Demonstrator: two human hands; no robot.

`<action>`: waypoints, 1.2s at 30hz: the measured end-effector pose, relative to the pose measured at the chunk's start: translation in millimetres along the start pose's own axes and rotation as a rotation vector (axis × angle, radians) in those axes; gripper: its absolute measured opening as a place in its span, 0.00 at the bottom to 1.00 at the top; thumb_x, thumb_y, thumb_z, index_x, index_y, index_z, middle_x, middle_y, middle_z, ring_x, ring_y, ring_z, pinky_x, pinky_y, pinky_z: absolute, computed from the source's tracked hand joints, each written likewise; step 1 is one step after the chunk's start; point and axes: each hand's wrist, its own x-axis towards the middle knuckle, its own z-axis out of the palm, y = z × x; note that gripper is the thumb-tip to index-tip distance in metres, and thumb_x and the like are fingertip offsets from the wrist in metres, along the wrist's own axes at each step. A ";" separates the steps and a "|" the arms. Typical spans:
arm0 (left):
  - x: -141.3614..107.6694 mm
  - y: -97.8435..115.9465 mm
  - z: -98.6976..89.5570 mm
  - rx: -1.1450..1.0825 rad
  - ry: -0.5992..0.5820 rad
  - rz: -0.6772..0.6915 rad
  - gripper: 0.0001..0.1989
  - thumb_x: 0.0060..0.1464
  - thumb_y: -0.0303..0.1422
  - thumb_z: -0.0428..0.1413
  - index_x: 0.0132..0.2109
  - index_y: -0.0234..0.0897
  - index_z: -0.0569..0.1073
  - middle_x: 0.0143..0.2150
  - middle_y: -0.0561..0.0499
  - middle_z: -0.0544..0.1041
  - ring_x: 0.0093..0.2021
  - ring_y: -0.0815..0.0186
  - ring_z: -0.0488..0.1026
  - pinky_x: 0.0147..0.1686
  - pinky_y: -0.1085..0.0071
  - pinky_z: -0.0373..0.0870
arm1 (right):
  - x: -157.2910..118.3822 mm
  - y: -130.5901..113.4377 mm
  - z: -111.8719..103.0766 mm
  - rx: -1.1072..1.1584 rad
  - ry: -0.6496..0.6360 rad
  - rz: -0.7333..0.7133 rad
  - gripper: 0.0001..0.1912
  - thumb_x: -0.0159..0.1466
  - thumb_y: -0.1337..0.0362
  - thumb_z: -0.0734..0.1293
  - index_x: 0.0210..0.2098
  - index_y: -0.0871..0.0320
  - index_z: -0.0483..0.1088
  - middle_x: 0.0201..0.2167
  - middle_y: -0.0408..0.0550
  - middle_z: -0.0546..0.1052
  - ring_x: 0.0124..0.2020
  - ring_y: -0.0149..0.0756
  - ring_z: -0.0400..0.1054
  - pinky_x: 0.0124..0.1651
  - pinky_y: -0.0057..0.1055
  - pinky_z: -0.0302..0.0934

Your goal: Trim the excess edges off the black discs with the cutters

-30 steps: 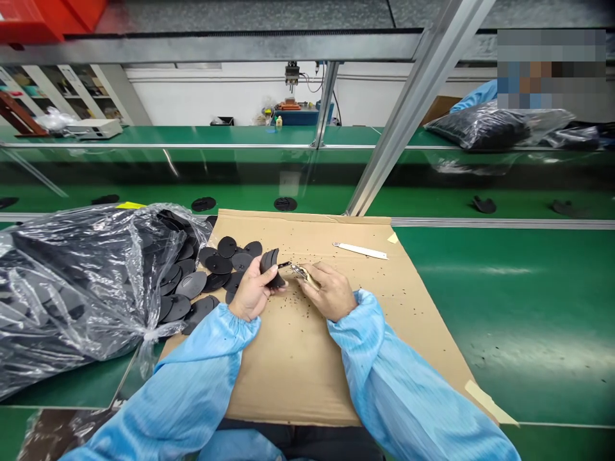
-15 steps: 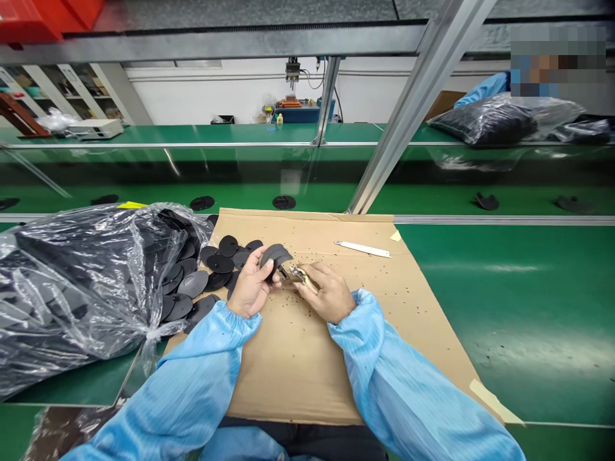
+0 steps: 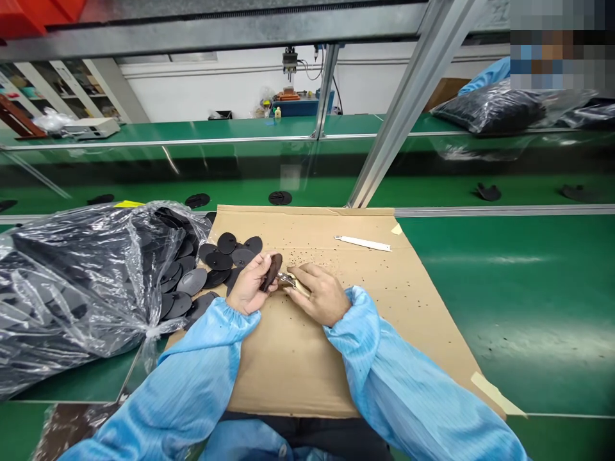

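My left hand (image 3: pixel 250 285) is closed around a black plastic disc (image 3: pixel 273 271), which it holds tilted, nearly edge-on, above the cardboard. My right hand (image 3: pixel 323 293) is wrapped around small nippers (image 3: pixel 288 279) with a metal head and pale handles. The nippers' jaws point left and meet the disc's right side; whether they bite into it I cannot tell. Left of my left hand lies a loose pile of black discs (image 3: pixel 218 260), some overlapping. Dark specks are scattered over the cardboard sheet (image 3: pixel 298 371) under both hands.
A clear plastic bag (image 3: pixel 86 294) full of black discs bulges at the left. A white-handled knife (image 3: pixel 364 243) lies on the far cardboard. Behind runs a green conveyor (image 3: pixel 240 186) carrying several black parts. A metal post (image 3: pixel 408 109) slants up on the right. Another person's blue sleeve (image 3: pixel 485 75) shows beyond.
The disc in my left hand has turned from a broad, curved view to nearly edge-on. My right hand has moved slightly left, bringing the nippers' head up to the disc.
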 end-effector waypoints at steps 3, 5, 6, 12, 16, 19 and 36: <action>0.3 -1.4 -0.3 0.011 0.000 0.009 0.23 0.42 0.39 0.67 0.44 0.37 0.69 0.27 0.55 0.69 0.19 0.76 0.64 0.16 0.80 0.57 | 0.1 0.0 -0.7 -0.009 -0.004 -0.011 0.16 0.66 0.58 0.62 0.49 0.60 0.69 0.38 0.53 0.74 0.40 0.40 0.69 0.45 0.36 0.65; 0.0 -1.8 -0.2 0.018 -0.012 0.006 0.23 0.42 0.38 0.67 0.44 0.36 0.70 0.27 0.56 0.68 0.19 0.76 0.63 0.16 0.80 0.57 | 0.0 0.1 -1.0 -0.010 -0.017 -0.009 0.16 0.66 0.57 0.62 0.49 0.59 0.69 0.38 0.53 0.74 0.39 0.40 0.70 0.45 0.35 0.65; -0.3 -1.7 -0.1 0.022 -0.020 0.003 0.23 0.43 0.38 0.67 0.44 0.36 0.70 0.27 0.56 0.68 0.19 0.76 0.63 0.16 0.80 0.57 | -0.1 0.2 -0.9 -0.012 -0.025 -0.006 0.16 0.66 0.57 0.62 0.49 0.58 0.69 0.37 0.52 0.74 0.39 0.39 0.70 0.45 0.35 0.65; -2.4 0.7 1.2 0.038 -0.028 -0.017 0.22 0.43 0.38 0.66 0.44 0.35 0.70 0.27 0.56 0.67 0.18 0.78 0.62 0.15 0.81 0.55 | -1.7 1.1 0.3 0.004 -0.078 -0.007 0.16 0.66 0.56 0.62 0.49 0.58 0.70 0.36 0.51 0.74 0.37 0.37 0.70 0.43 0.31 0.65; -2.7 1.2 0.8 0.060 -0.041 -0.015 0.24 0.41 0.40 0.67 0.44 0.34 0.70 0.25 0.57 0.66 0.17 0.79 0.59 0.13 0.82 0.51 | -0.9 0.9 -1.9 0.021 -0.145 -0.003 0.14 0.65 0.58 0.62 0.46 0.57 0.72 0.34 0.48 0.74 0.34 0.35 0.70 0.39 0.29 0.64; -2.2 -0.1 -0.6 0.070 -0.050 -0.011 0.25 0.39 0.41 0.68 0.43 0.34 0.71 0.25 0.56 0.66 0.17 0.78 0.60 0.13 0.82 0.52 | 1.5 0.1 -5.0 0.053 -0.205 0.006 0.12 0.64 0.61 0.63 0.45 0.57 0.73 0.33 0.47 0.74 0.33 0.34 0.69 0.39 0.28 0.63; 8.7 -5.2 -2.1 -0.020 -0.001 0.210 0.25 0.40 0.36 0.68 0.45 0.34 0.71 0.34 0.52 0.73 0.29 0.72 0.71 0.26 0.77 0.68 | -1.1 22.4 1.6 -0.204 -0.009 0.130 0.21 0.62 0.54 0.67 0.50 0.60 0.70 0.44 0.56 0.74 0.46 0.47 0.67 0.52 0.45 0.61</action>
